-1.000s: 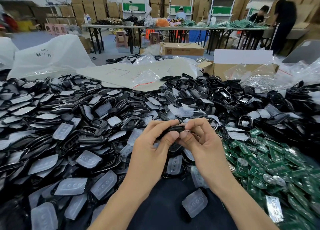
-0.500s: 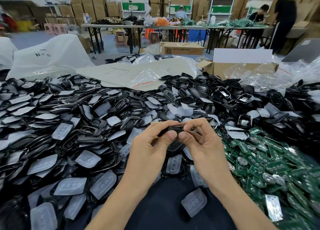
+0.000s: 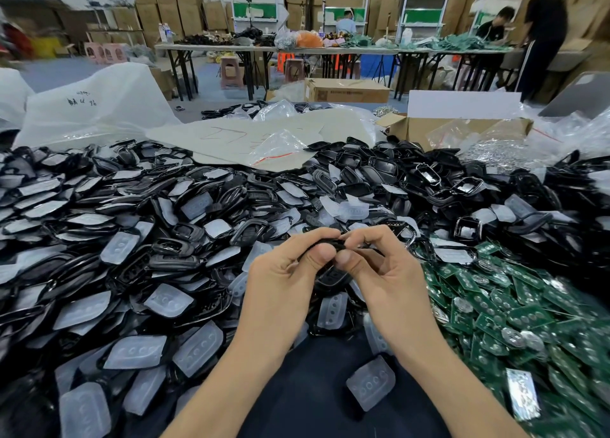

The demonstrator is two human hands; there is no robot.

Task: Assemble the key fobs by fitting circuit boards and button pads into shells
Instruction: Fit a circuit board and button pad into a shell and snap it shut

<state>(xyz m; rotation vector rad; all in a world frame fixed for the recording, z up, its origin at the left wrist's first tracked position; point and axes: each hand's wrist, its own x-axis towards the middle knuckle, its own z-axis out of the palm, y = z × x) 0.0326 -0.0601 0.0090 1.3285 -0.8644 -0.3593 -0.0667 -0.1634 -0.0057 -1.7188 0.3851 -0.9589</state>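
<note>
Black shell (image 3: 335, 244) pinched edge-on between left grip (image 3: 280, 285) and right grip (image 3: 386, 272), thumbs and forefingers curled tight on it, just above near-centre parts pile (image 3: 185, 262); uneven squeeze may skew the fit, leaving it half-closed, or drop it among lookalikes.

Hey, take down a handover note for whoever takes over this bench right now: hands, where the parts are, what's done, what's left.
Hands: left hand and right hand both pinch one black shell between thumbs and forefingers.
Parts: shells heaped ahead and to the left, clear pads mixed among them, green boards piled on the right.
Done: unclear; fingers hide the held shell's inside.
Left: finish this fob, then work through the heaps.
</note>
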